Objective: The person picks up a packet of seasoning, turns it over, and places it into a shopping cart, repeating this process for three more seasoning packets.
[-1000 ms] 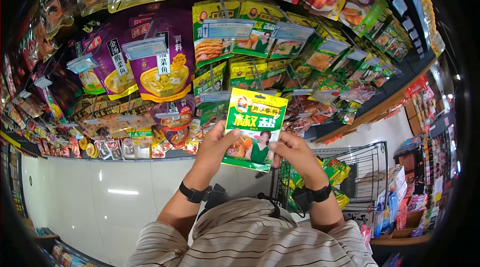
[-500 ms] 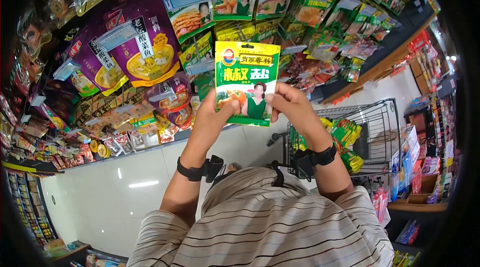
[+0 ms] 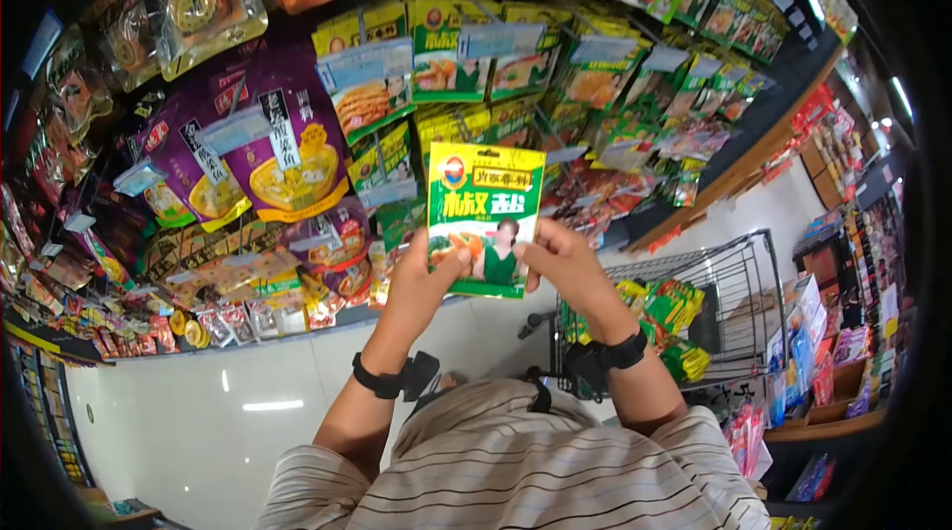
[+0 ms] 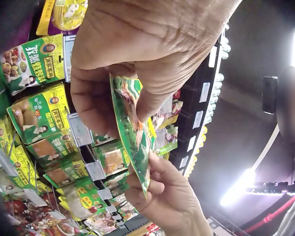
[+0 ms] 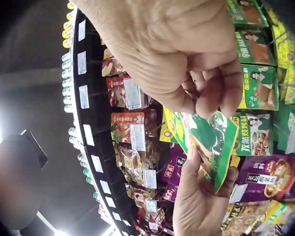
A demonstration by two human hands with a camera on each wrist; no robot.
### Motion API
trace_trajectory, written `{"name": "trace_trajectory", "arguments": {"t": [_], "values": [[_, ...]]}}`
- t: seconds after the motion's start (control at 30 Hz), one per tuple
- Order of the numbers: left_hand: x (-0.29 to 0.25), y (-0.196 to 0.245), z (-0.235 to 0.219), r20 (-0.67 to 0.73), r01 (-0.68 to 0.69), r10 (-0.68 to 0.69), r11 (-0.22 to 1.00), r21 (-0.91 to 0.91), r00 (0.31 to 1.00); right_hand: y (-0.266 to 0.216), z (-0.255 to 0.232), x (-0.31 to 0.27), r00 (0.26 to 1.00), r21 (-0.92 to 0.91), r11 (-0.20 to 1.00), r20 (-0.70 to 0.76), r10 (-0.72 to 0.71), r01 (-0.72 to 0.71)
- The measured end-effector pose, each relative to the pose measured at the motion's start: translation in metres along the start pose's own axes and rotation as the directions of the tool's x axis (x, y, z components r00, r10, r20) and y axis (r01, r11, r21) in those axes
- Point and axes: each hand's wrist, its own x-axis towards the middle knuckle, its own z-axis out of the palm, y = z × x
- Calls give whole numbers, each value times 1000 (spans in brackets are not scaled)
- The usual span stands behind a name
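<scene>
Your left hand (image 3: 418, 275) and right hand (image 3: 563, 258) pinch opposite lower sides of the packet (image 3: 484, 205), equally near, its long axis running up between them.

Bright, white store light in the head view, bouncing off the tiled floor (image 3: 213, 441) in gleaming streaks! The seasoning packet (image 3: 486, 218) shows evenly lit and legible; fisheye curves the margins, corners drop to black. Left wrist now: a ceiling tube light (image 4: 238, 188) flares against dim grey, fingers (image 4: 91, 93) in shadow. Right wrist: softer detail, glare at the left edge.
</scene>
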Motion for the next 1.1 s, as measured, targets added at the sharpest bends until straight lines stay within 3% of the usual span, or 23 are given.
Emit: {"name": "trace_trajectory", "arguments": {"t": [0.17,0.3,0.33,0.43,0.57,0.83,1.1], "values": [[12,-4,-6,82,-37,46,994,-105,996,-6,-2,4,1000,2,1000,11,11,-11],[29,-2,-16,100,-122,123,992,-15,987,-17,-12,12,999,-8,1000,-31,-28,28],[34,-5,-22,94,-148,145,988,35,985,-23,-15,15,997,-9,999,-63,-42,41],[47,-2,-26,-9,-196,196,979,-51,981,-50,-19,27,976,25,987,-152,-153,158],[59,7,-33,-53,-210,209,978,-8,976,-89,-18,53,953,84,957,-155,-262,277],[77,1,-38,-62,-236,242,968,86,968,-111,-35,118,938,456,833,-11,-347,314],[89,13,-36,-52,-288,293,954,85,955,-126,-33,103,912,454,813,4,-410,363]]}}
